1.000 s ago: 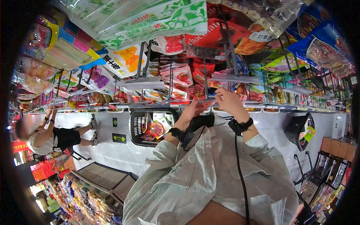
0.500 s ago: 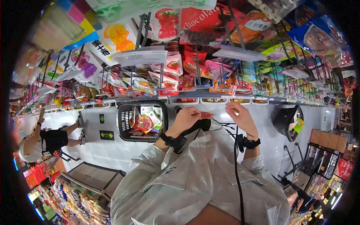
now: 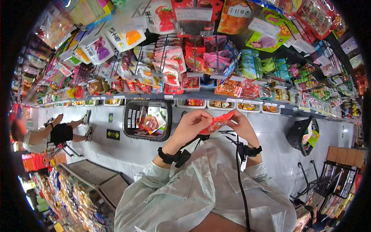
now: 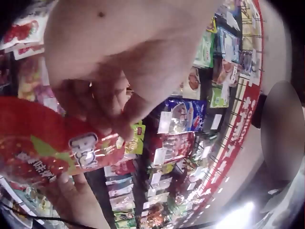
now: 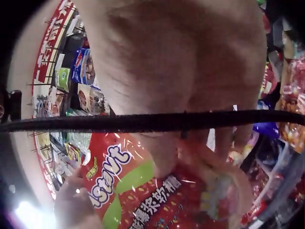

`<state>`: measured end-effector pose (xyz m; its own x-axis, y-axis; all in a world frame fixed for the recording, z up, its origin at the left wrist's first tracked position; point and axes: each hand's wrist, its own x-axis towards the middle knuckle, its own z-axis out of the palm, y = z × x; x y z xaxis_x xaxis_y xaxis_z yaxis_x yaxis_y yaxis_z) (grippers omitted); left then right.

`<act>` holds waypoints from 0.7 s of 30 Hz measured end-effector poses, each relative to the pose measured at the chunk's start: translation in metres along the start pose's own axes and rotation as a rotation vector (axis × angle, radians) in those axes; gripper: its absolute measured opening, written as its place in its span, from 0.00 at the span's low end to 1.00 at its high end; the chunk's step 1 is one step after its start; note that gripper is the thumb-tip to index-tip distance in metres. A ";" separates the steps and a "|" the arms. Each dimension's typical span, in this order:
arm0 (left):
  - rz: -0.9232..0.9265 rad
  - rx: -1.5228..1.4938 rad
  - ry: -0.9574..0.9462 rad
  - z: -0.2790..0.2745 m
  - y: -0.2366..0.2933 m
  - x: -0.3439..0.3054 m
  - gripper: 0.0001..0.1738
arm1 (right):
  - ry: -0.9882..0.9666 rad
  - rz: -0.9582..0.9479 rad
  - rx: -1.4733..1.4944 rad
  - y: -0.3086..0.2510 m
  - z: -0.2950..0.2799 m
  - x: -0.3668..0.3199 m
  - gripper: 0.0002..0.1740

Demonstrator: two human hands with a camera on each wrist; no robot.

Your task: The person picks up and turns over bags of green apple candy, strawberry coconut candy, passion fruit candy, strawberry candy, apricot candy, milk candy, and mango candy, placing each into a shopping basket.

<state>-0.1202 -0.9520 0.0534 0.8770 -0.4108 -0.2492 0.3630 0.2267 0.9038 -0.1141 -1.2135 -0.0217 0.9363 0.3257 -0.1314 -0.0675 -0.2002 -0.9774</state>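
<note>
Packet [image 3: 218, 122]: red, with white lettering and green areas on its face. Location: between the two hands, in front of the shirt [image 3: 199, 170] and on the near side of the shelf [image 3: 208, 94]. Orientation: tilted, its right end higher in the head view.

Left hand [image 3: 194, 124]: fingers curled, gripping the left part of the packet. Right hand [image 3: 244, 127]: pinching the packet near its right end. Each wrist carries a black strap unit; a black cable [image 3: 240, 170] runs from beside the right wrist down the front of the shirt.

Surroundings: a black basket [image 3: 126, 121] containing several packages is located left of the left hand, next to the shelf foot. A second black basket [image 3: 296, 135] is located well to the right. Bagged goods hang above the shelf; small trays line its lower edge. A person [image 3: 42, 138] is at far left, on the pale floor [image 3: 100, 156] side of the shelf.
</note>
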 end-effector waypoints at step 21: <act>0.050 -0.195 0.513 0.013 -0.104 -0.197 0.24 | -0.259 0.080 0.390 -0.024 0.129 -0.070 0.19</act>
<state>-0.3347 -0.9061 0.0132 0.9180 0.0769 -0.3890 0.3254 0.4147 0.8498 -0.2222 -1.1121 -0.0104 0.8096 0.5529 -0.1972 -0.3064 0.1114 -0.9454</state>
